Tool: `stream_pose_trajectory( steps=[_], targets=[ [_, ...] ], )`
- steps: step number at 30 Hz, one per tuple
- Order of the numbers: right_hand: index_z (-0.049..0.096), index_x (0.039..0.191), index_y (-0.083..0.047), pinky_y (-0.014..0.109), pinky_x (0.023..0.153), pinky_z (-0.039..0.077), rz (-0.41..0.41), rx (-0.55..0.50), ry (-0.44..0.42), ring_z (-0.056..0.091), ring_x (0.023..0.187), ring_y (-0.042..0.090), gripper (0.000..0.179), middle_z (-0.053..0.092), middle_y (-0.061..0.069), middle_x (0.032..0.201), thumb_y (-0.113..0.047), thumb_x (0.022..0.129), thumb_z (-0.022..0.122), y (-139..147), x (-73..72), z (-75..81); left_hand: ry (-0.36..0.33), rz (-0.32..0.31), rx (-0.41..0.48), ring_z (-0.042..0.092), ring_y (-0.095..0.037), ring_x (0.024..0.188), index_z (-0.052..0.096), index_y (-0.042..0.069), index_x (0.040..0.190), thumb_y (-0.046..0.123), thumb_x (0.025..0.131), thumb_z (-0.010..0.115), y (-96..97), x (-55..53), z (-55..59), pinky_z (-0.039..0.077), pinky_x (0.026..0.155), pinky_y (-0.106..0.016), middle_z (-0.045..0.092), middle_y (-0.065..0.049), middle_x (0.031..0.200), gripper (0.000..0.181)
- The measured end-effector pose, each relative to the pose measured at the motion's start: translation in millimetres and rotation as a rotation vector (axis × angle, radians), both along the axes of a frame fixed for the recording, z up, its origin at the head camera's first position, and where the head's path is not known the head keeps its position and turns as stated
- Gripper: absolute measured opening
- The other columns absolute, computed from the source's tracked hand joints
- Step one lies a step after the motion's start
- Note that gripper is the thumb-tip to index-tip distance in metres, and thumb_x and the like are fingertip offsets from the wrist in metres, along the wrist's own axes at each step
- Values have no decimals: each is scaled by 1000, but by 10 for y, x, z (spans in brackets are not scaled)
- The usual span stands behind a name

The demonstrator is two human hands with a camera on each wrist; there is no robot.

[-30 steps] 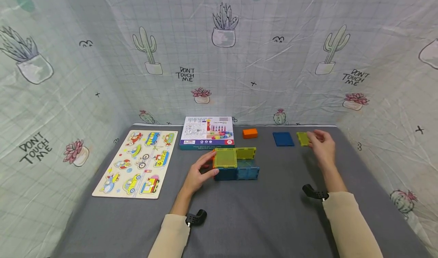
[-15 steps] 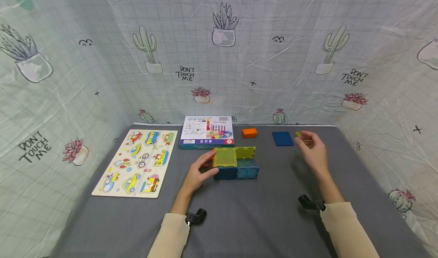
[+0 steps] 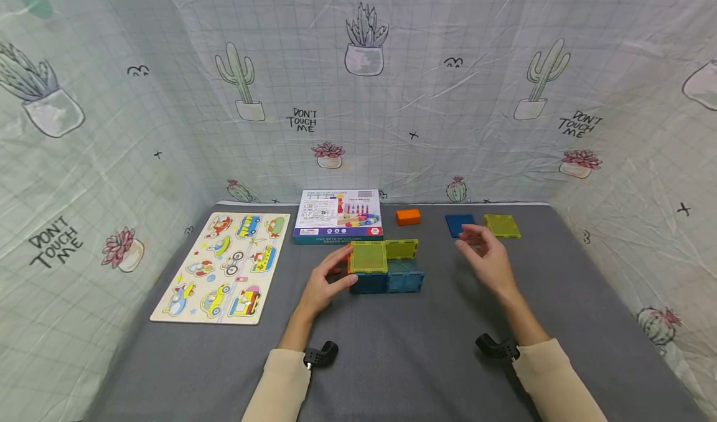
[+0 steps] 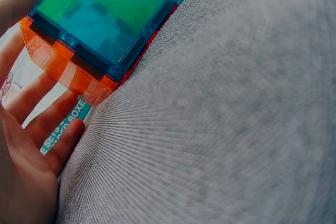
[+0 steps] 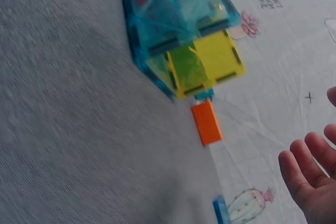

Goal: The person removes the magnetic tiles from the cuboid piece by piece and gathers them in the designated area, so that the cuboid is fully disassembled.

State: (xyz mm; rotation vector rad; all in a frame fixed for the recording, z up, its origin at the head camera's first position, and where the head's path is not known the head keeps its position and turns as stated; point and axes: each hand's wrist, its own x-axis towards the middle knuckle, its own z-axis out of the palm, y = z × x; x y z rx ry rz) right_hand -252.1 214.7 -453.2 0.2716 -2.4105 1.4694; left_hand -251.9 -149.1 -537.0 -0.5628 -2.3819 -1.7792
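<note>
My left hand (image 3: 323,287) grips the left end of a magnetic tile structure (image 3: 406,282). Its front tiles are blue; one yellow tile (image 3: 369,257) lies on top and another yellow tile (image 3: 402,249) stands upright at the back. In the left wrist view, the thumb meets the corner of a blue tile (image 4: 102,19), with fingers behind an orange tile (image 4: 65,66). My right hand (image 3: 488,263) holds nothing, its fingers loosely bent over the near edge of a flat blue tile (image 3: 456,225). Beside that, a flat yellow tile (image 3: 502,226) lies on the table.
An orange block (image 3: 407,217) lies behind the structure. Left of it sits a flat printed box (image 3: 338,216). A wooden puzzle board (image 3: 221,269) with vehicle pictures lies at the left. Printed cloth walls (image 3: 414,160) border the grey table (image 3: 392,360).
My right hand has moved left and toward me, from the yellow tile to the blue one, and the yellow tile is now fully visible. The left hand stays at the structure.
</note>
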Motion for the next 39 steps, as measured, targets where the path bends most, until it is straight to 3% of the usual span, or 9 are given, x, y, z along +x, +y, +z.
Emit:
stream_pose_trajectory(
  steps=[5, 17, 23, 29, 33, 39],
  targets=[
    [57, 131, 6, 8, 80, 47, 56, 5, 7, 57, 95, -7, 38, 65, 26, 118, -8, 96, 64, -164, 122, 83, 7, -1, -3, 49, -30, 136, 54, 28, 145, 27, 89, 73, -3, -8, -13, 45, 105, -57, 48, 0, 154, 59],
    [57, 128, 8, 14, 84, 51, 266, -12, 10, 59, 99, 3, 33, 64, 27, 114, -3, 97, 61, -308, 151, -124, -4, 0, 16, 48, -32, 136, 54, 26, 145, 21, 90, 72, 9, -6, -1, 42, 106, -63, 48, -2, 154, 58],
    [57, 127, 7, 22, 83, 56, 379, 15, -17, 62, 96, 10, 36, 63, 30, 113, 2, 93, 65, -358, 118, -274, -5, 7, 1, 48, -29, 136, 53, 30, 146, 26, 90, 72, 2, -13, -9, 43, 106, -59, 47, 1, 155, 59],
    [59, 128, 3, 24, 82, 58, 395, 63, -59, 66, 93, 13, 41, 67, 21, 116, -3, 89, 72, -342, 45, -554, 1, 4, -5, 48, -29, 136, 53, 30, 146, 29, 89, 72, 9, -20, -19, 45, 105, -57, 47, 0, 155, 59],
    [64, 123, -6, 24, 78, 57, 395, 104, -90, 67, 87, 9, 37, 69, 12, 114, -10, 89, 76, -349, 43, -626, 4, 10, -5, 48, -29, 136, 54, 29, 145, 30, 89, 72, 9, -15, -8, 45, 105, -56, 48, 0, 155, 59],
    [66, 114, -8, 23, 75, 56, 379, 168, -124, 67, 82, 10, 28, 70, 10, 103, -10, 88, 76, -381, 49, -688, -4, 8, -8, 49, -29, 135, 54, 30, 145, 32, 89, 72, 3, -4, 6, 44, 106, -57, 48, 1, 155, 59]
  ],
)
